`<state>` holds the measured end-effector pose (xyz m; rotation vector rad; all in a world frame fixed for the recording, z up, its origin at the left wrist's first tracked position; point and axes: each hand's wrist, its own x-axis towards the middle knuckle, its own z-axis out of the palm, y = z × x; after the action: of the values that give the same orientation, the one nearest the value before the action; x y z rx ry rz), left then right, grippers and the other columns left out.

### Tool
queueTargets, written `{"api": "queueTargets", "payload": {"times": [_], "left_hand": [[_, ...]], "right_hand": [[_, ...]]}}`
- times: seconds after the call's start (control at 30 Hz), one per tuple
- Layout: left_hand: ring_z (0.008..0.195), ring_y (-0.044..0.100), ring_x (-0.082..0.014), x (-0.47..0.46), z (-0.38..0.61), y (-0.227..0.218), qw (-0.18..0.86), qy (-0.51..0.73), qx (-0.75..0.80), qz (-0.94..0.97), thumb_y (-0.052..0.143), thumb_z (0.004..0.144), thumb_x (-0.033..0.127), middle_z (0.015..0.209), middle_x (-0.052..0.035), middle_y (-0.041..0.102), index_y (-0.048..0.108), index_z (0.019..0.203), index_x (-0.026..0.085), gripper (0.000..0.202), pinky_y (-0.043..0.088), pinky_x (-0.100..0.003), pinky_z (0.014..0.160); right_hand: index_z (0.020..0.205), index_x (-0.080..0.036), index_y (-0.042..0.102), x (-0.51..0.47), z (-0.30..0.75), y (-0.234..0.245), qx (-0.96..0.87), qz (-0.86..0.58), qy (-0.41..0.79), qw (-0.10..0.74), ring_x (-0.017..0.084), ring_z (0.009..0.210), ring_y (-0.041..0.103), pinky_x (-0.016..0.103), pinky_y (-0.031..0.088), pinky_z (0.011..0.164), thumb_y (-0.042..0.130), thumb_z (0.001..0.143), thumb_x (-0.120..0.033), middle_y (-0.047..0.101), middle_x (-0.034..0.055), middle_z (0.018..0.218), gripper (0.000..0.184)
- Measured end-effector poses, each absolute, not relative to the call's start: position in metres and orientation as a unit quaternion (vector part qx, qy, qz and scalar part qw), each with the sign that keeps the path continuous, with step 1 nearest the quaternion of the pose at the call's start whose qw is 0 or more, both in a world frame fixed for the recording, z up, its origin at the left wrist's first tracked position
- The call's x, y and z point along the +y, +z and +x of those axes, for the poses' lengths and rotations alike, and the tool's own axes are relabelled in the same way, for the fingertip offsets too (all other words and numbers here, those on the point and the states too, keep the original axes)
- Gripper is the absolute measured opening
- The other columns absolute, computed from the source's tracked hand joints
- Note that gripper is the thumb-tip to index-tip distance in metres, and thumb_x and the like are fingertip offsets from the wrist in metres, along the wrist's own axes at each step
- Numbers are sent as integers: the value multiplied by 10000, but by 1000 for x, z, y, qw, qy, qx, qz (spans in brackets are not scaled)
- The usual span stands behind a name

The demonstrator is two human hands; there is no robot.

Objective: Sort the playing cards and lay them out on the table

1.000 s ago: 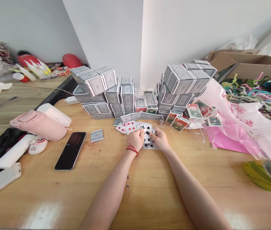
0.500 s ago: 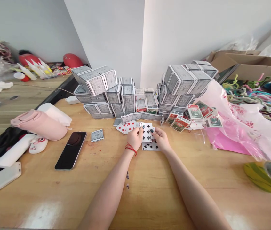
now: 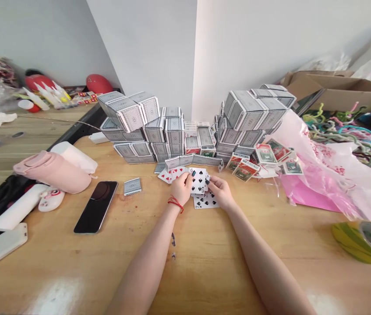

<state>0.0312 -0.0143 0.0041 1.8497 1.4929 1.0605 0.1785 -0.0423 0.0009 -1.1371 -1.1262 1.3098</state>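
My left hand [image 3: 181,189], a red string bracelet at its wrist, pinches a six of spades playing card [image 3: 199,181] by its left side, face up. Behind that card's right edge a five [image 3: 206,178] shows in part, and my right hand [image 3: 221,192] grips it with thumb and fingers. Under both, on the table, lie more spade cards, among them a seven of spades [image 3: 207,203]. Red heart cards [image 3: 172,174] are fanned out left of my left hand. Just beyond my hands stands a low row of folded cards [image 3: 190,160].
Block-like stacks of folded cards rise at the left [image 3: 139,127] and right [image 3: 251,113]. Card boxes [image 3: 245,169] lie right of my hands. A phone [image 3: 96,207], a small card packet [image 3: 132,186] and a pink bottle [image 3: 54,171] lie left; a tape roll [image 3: 362,240] sits right.
My left hand has shifted slightly left with the six of spades, and a little more of the five behind it shows. My right hand has barely moved.
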Motion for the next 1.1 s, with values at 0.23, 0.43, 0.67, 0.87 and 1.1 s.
{"api": "queueTargets", "payload": {"times": [0.23, 0.43, 0.67, 0.87, 1.1], "left_hand": [[528, 417, -92, -11, 27, 1, 285, 383, 542, 692, 365, 858, 394, 554, 6, 506, 576, 696, 165, 351, 283, -201, 511], [555, 459, -104, -10, 25, 0, 281, 351, 532, 718, 344, 871, 381, 606, -13, 553, 618, 825, 167, 351, 300, -202, 523], [611, 527, -126, -13, 29, -3, 251, 318, 510, 759, 386, 861, 291, 709, -52, 621, 576, 1076, 139, 325, 364, -211, 567], [736, 590, -146, -20, 35, -5, 179, 289, 486, 805, 352, 881, 277, 827, -71, 657, 477, 1242, 191, 391, 403, -225, 649], [766, 608, -140, -30, 44, -2, 135, 296, 410, 852, 280, 903, 243, 852, -63, 657, 432, 1277, 217, 405, 420, -226, 659]], "right_hand": [[886, -171, 626, -43, 177, 3, -481, -482, 532, 503, 136, 559, 548, 293, 496, 569, 562, 708, -433, 655, 39, 750, 323], [900, -168, 617, -42, 176, -2, -474, -496, 518, 510, 181, 640, 609, 328, 515, 622, 561, 705, -458, 663, 54, 791, 355], [923, -173, 599, -41, 175, -11, -484, -536, 446, 528, 189, 651, 602, 312, 492, 595, 502, 745, -449, 651, 51, 745, 343], [879, -174, 626, -41, 178, -18, -509, -613, 322, 511, 177, 619, 568, 279, 461, 572, 469, 764, -434, 616, 32, 641, 325], [929, -177, 623, -41, 175, -19, -509, -647, 266, 502, 145, 547, 518, 256, 434, 570, 454, 786, -418, 605, 15, 633, 327]]}}
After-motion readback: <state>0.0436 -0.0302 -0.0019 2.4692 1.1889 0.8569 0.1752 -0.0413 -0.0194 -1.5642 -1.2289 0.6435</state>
